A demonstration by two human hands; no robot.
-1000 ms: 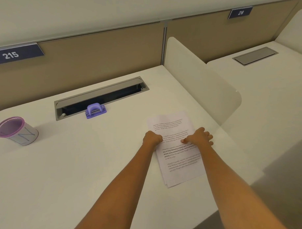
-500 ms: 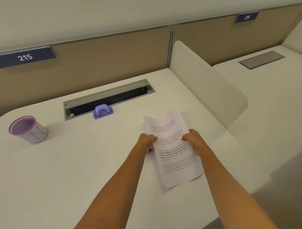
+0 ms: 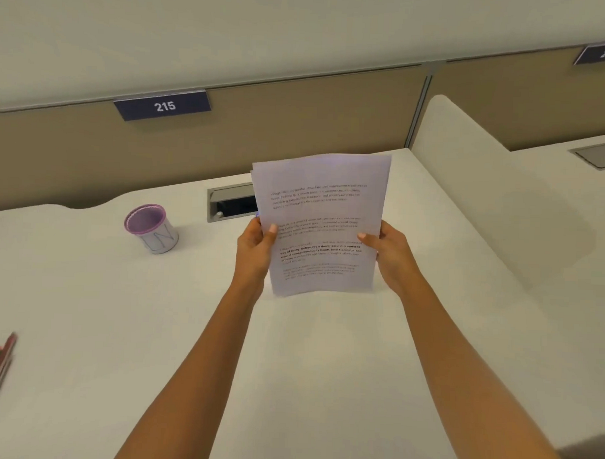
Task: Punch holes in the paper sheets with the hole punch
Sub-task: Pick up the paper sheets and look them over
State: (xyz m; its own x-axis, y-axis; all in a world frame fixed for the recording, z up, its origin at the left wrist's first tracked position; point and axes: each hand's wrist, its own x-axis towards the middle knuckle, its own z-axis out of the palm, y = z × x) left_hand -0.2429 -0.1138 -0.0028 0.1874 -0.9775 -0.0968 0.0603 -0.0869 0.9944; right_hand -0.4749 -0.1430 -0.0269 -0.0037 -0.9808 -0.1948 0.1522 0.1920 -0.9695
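Paper sheets (image 3: 320, 223) stood nearly upright above the desk (image 3: 119, 326), held up in front of the person with the printed side facing the camera. Each side edge was pinched about halfway up: the left hand (image 3: 254, 250) had its thumb on the front face and the rest of its fingers hidden behind the pages, and the right hand (image 3: 387, 256) mirrored that grip on the opposite edge. The bottom edge hung just clear of the desk, or perhaps touched it; the view did not settle which.

Such a thin stack would have been very light and limp, ready to sag or fan apart if gripped at one corner only. A grip at both side edges, as seen, looked the sensible way to keep the pages flat and squared. The sheets would crease easily under a hard squeeze and could slide against each other, so tapping the edges level before punching seemed wise.

A sliver of purple showed at the stack's left edge, in front of the cable slot (image 3: 231, 201). It was likely the hole punch, otherwise hidden behind the pages. A purple-rimmed cup (image 3: 152, 229) stood well to the left.
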